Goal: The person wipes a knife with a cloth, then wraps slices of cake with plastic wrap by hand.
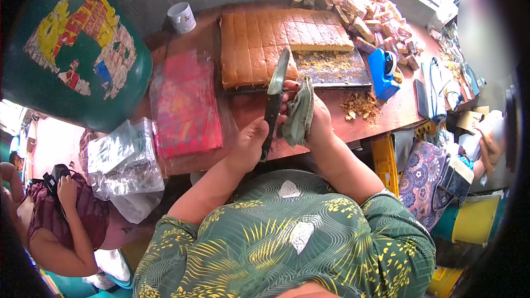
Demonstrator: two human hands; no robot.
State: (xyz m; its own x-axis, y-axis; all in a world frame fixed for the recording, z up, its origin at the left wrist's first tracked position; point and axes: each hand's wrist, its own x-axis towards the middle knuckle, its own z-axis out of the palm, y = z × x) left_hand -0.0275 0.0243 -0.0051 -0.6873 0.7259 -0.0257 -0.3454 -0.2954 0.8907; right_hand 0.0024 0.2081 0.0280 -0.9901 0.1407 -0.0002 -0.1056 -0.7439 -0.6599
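My left hand (251, 139) is closed around the dark handle of a knife (275, 85), whose blade points up and away from me. Close to the knife, my right hand (320, 121) grips a crumpled greenish cloth (299, 115), with some fingertips showing between cloth and knife. Just beyond both hands lies a large brown slab of cake (248, 44), scored into strips, on a dark tray (353, 77). The tray's near right part shows crumbs where cake is absent. The knife tip overlaps the slab's near edge in view.
Wrapped bars (370, 14) are heaped at the back right, near a blue tape dispenser (385, 74). A white mug (181, 17) stands back left. Red plastic sheets (185, 105), clear bags (124, 157) and a green drum (77, 49) are left. People are at both sides.
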